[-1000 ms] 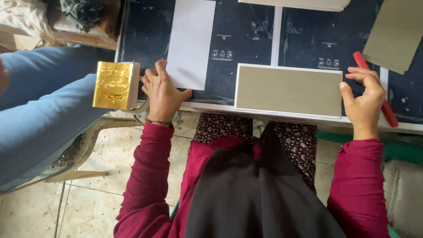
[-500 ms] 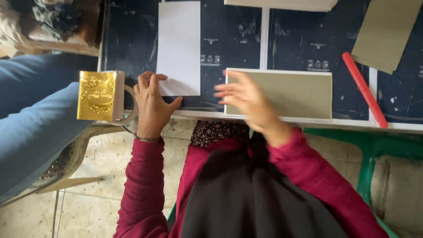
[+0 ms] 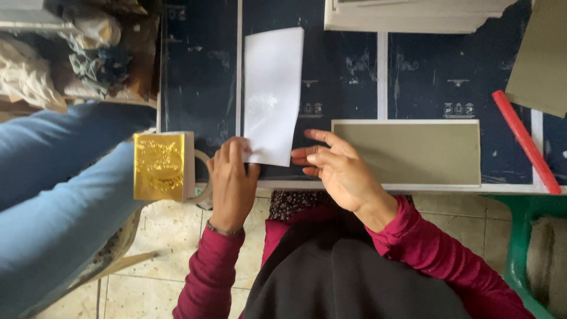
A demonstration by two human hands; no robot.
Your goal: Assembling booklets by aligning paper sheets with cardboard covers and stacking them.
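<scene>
At the near edge of the dark bench (image 3: 201, 71), the left hand (image 3: 232, 183) presses flat on the white sheet's (image 3: 273, 94) lower corner, fingers together. Right hand (image 3: 336, 171) hovers just beside the sheet, fingers loosely spread, holding nothing, over the grey board's (image 3: 413, 152) left end.

Person in magenta long sleeves and a black garment

The left hand (image 3: 232, 183) wears a thin dark bracelet (image 3: 224, 230) at the wrist; the right hand (image 3: 339, 171) is bare. Both arms have snug magenta knit sleeves (image 3: 207, 272), with a black cloth (image 3: 348, 272) over dark floral-patterned fabric (image 3: 289, 204).
</scene>
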